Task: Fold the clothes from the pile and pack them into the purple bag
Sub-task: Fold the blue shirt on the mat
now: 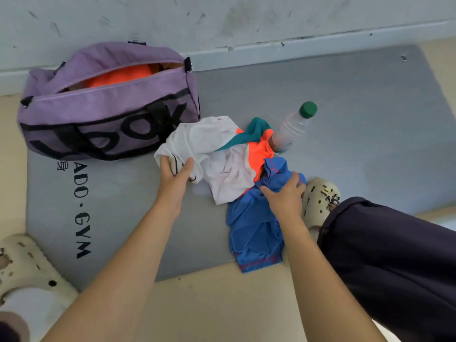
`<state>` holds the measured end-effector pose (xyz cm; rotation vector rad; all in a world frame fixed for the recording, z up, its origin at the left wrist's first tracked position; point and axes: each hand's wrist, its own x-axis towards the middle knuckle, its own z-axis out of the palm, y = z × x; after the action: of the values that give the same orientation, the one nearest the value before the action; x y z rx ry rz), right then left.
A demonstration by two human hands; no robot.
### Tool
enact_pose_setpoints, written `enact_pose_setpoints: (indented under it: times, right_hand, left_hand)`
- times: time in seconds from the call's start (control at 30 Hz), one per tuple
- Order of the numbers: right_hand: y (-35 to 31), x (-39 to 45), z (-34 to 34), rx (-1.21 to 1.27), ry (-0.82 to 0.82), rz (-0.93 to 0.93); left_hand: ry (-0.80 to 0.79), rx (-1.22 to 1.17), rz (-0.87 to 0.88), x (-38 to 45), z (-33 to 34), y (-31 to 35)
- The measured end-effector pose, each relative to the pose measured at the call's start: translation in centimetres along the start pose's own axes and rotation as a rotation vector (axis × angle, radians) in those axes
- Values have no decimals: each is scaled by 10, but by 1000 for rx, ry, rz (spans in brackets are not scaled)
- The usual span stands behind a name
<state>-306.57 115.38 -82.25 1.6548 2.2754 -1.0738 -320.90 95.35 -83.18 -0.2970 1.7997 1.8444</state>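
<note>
Our left hand [175, 172] pinches the edge of a crumpled white garment [209, 154], thumb on top and fingers tucked under the soft, thin cloth. Our right hand [286, 193] curls around a bunched fold of a blue shirt [256, 233], a knit with red stitching along its hem. Between the two lies an orange piece [261, 150], smooth and bright, with a teal piece [255, 130] draped across it. That makes four garments in the pile, all wrinkled and overlapping on a grey foam mat [345, 114] printed in black with "ADO-GYM".

Just beside the pile stands one clear ribbed plastic bottle [291, 130] with a green cap. At the mat's far left, against the wall, sits the purple bag [98, 104], a rounded fabric duffel with black straps and large black letters reading "OOK"; its zip is open and orange cloth shows inside. We see two cream perforated clogs [319, 193], one at each side.
</note>
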Motion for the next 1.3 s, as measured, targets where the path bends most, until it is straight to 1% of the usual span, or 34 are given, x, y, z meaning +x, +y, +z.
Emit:
enact_pose_setpoints:
  times: [0.03, 0.07, 0.1, 0.13, 0.17, 0.2, 0.27, 0.33, 0.37, 0.43, 0.47, 0.53, 0.57, 0.63, 0.7, 0.73, 0.83, 0.9, 0.97, 1.07, 1.13, 1.2, 1.27, 1.3]
  right_hand:
    - [13, 0, 3, -76, -72, 74]
    - [22, -3, 8, -139, -130, 110]
    - [29, -6, 15, -180, -151, 104]
    - [32, -9, 23, -166, -151, 75]
    - [31, -15, 30, -107, -158, 36]
    - [27, -21, 37, -16, -214, 11]
    - [16, -34, 49, 183, -442, -15]
    - [1, -49, 57, 308, -664, -65]
    - [-8, -57, 57, 333, -744, -95]
    - [-24, -67, 52, 386, -863, -133]
    - [-32, -69, 46, 440, -927, -137]
    - [-48, -68, 28, 499, -1019, -161]
    - [-57, -67, 17, 471, -1020, -208]
    - [-78, -66, -9, 341, -937, -344]
    - [-102, -72, -37, 238, -807, -481]
    - [-114, -78, -51, 228, -755, -548]
    - [-150, -109, -93, 322, -705, -721]
    - [-172, -136, -118, 421, -655, -780]
    - [-191, -165, -139, 506, -571, -778]
    - [-216, -211, -167, 462, -388, -820]
    - [-229, -243, -186, 381, -411, -881]
    - [-238, -271, -203, 160, -452, -982]
    - [-243, -288, -215, -21, -436, -1060]
    - [-243, -292, -219, -47, -414, -1081]
  left_hand:
    - [-8, 77, -16, -6, -1, -6]
    - [27, 149, -51, -14, 0, -12]
    - [74, 206, -90, -22, 2, -20]
    - [104, 250, -123, -31, 4, -28]
    - [116, 301, -164, -41, 8, -37]
    - [109, 355, -213, -50, 11, -45]
    - [37, 391, -303, -66, 18, -54]
    - [-90, 309, -364, -76, 23, -54]
    - [-131, 250, -371, -79, 23, -51]
    - [-133, 173, -332, -81, 18, -41]
    - [-123, 175, -294, -80, 14, -33]
    - [-88, 278, -187, -76, 3, -9]
    - [-65, 337, -131, -74, -3, 5]
    - [-59, 402, 0, -74, -18, 43]
    - [-113, 488, 172, -83, -34, 87]
    - [-152, 542, 246, -91, -41, 111]
    - [-243, 670, 342, -124, -55, 179]
    - [-250, 718, 392, -147, -62, 215]
    - [-182, 735, 468, -171, -69, 245]
    - [4, 717, 625, -204, -76, 279]
    - [74, 725, 731, -228, -82, 298]
    - [78, 742, 804, -250, -90, 313]
    - [83, 708, 829, -267, -99, 320]
    - [81, 696, 830, -274, -102, 322]
